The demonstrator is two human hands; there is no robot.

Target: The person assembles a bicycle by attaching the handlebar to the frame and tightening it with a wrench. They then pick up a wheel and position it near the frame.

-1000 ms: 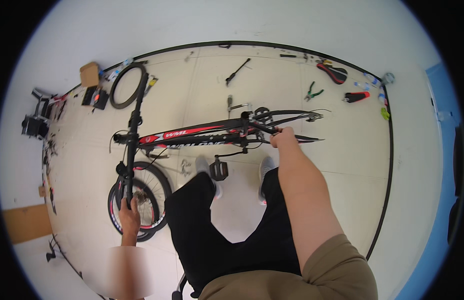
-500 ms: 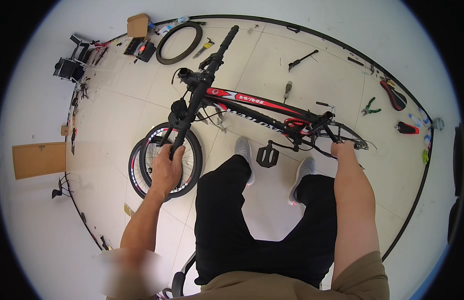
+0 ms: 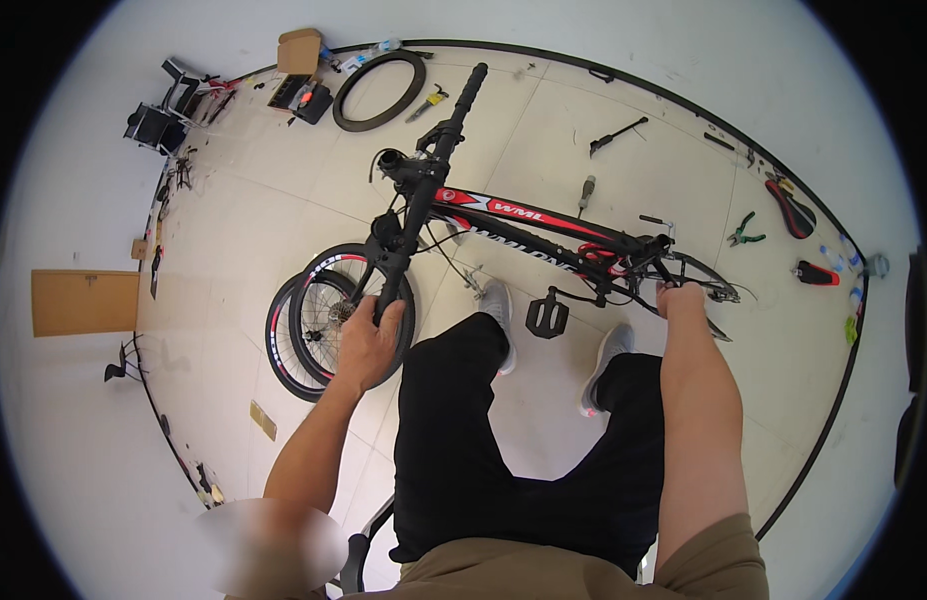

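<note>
The bicycle frame is showing smooth, glossy red and black paint, while its handlebar grip is looking matt and rubbery. The pedal is having the dull look of dark plastic, and the sprocket cluster is appearing as bare grey metal. The loose tyre is looking like matt black rubber. The floor is shining faintly, like smooth pale tile, and the wall is looking smooth and matt. The box is showing plain brown cardboard; the tan panel is resembling smooth wood. The trousers are showing matt black cloth, and the sleeve is appearing as soft brown fabric.
</note>
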